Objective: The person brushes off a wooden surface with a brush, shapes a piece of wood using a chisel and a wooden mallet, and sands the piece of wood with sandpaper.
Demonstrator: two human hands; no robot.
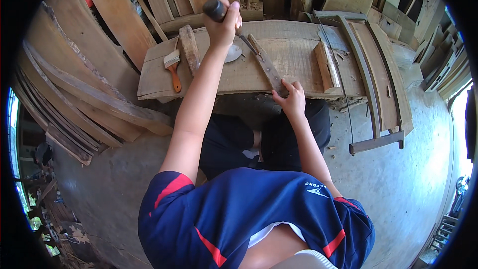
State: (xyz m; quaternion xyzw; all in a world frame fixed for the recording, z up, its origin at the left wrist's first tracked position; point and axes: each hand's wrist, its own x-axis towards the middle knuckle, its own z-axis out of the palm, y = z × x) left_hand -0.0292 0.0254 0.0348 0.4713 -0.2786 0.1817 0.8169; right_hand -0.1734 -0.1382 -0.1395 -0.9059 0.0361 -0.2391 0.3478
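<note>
Strip (270, 69) of holed wood, likely light and stiff, reaching inward from bench's (296, 62) near edge; best gripped by its sides. Right fingers (286, 85) pinching near end, left fingers (232, 14) wrapped round dark-handled tool (214, 10).

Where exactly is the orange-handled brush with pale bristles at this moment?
In the head view, the flat brush with an orange handle lies toward the left end of the brown wooden bench top, just left of a rough wooden block.

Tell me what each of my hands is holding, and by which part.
Left hand: chisel-like tool, by its handle. Right hand: narrow strip, by its near end.
</note>
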